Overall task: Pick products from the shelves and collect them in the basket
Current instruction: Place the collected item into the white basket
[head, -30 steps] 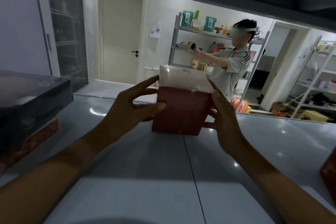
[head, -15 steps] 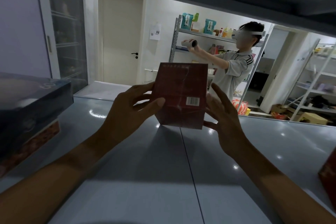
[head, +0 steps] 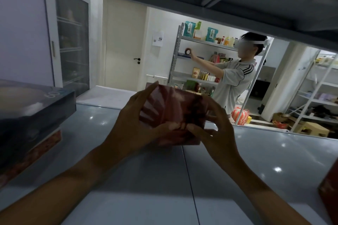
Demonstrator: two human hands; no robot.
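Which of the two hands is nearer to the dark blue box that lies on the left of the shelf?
Left. The left hand grips the red box on the side facing the dark blue box; the right hand grips the far side.

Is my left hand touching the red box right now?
Touching. The head view shows the left hand wrapped round the near left side of the blurred red box, its fingers lying across the front, while the right hand grips the other side.
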